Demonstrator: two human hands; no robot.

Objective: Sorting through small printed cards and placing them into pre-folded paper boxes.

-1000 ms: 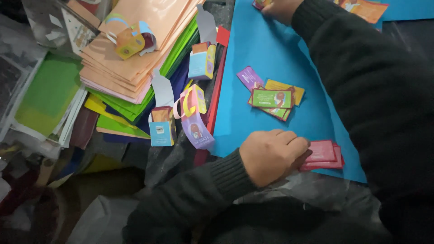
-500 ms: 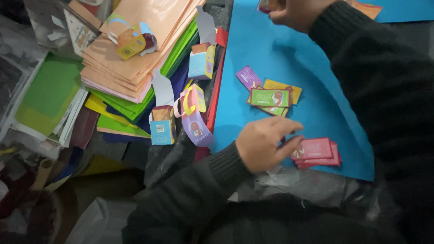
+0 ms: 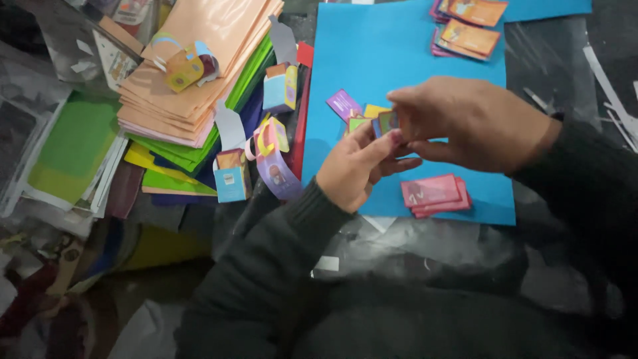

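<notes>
Presently, items on view:

- Left hand [image 3: 355, 166]: raised over the blue sheet [image 3: 399, 60], thumb and fingers pressed onto the lower edge of a small card [image 3: 385, 121].
- Right hand [image 3: 475, 123]: meets the left from the other side, fingertips pinching the same small card at its upper edge; both hands share the one piece.
- Small card: multicoloured, held in the air just above the loose cards [image 3: 355, 113] lying on the blue sheet; its face is mostly hidden by fingers.
- Pink cards [image 3: 435, 194]: short stack near the sheet's lower edge, just beside the left hand.
- Orange cards [image 3: 468, 26]: stack at the sheet's far edge, well apart from the hands.
- Handling, as a judgement: a light pinch at the edges, thumbs kept off the printed face, would suit so thin a piece; steadying both wrists helps.
- Paper stack [image 3: 199, 66]: peach sheets over green, left of the blue sheet, with small paper boxes [image 3: 256, 143] between.
- Room, as a judgement: open blue surface lies to the right and beyond the hands; the left side is crowded, and the sheet's lower edge is close.
</notes>
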